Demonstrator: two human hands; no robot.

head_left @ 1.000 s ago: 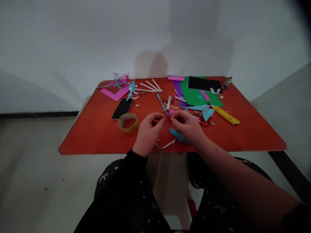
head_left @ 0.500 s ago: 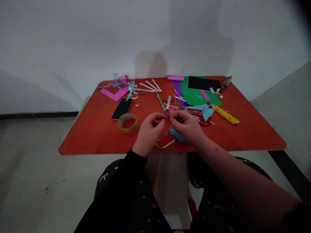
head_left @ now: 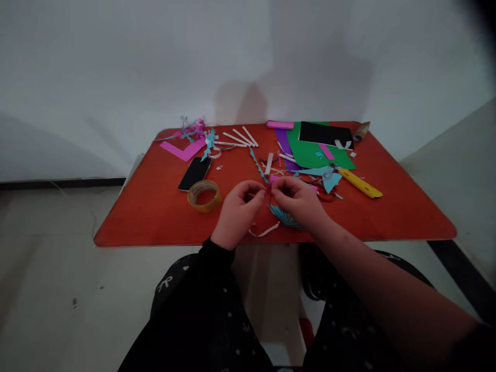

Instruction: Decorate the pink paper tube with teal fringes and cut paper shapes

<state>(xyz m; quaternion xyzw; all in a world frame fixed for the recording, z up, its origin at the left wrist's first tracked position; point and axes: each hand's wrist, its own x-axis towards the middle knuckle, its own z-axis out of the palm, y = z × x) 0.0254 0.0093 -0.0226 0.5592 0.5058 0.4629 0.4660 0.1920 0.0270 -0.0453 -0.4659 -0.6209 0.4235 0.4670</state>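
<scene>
Over the near middle of the table, my left hand [head_left: 239, 211] and my right hand [head_left: 297, 200] face each other with the fingertips a small gap apart. Each hand is closed in a pinch. What they pinch is too small and dark to make out. Just below my right hand lies a pleated blue paper fan [head_left: 284, 217], partly covered by it. A curled white strip [head_left: 267, 231] rests near the front edge between my wrists. Pink paper [head_left: 274, 179] shows behind my fingertips, and red scissor handles [head_left: 328, 196] lie right of my right hand, partly hidden under paper.
A tape roll [head_left: 206, 207] and a phone [head_left: 195, 174] lie left on the red table [head_left: 155, 217]. White sticks [head_left: 243, 136] and paper scraps [head_left: 194, 129] are at the back. To the right are green paper [head_left: 306, 155], a black sheet [head_left: 325, 135] and a yellow cutter [head_left: 360, 183].
Almost nothing differs. My fingers have shifted very slightly while both hands stay pinched in the same place.
</scene>
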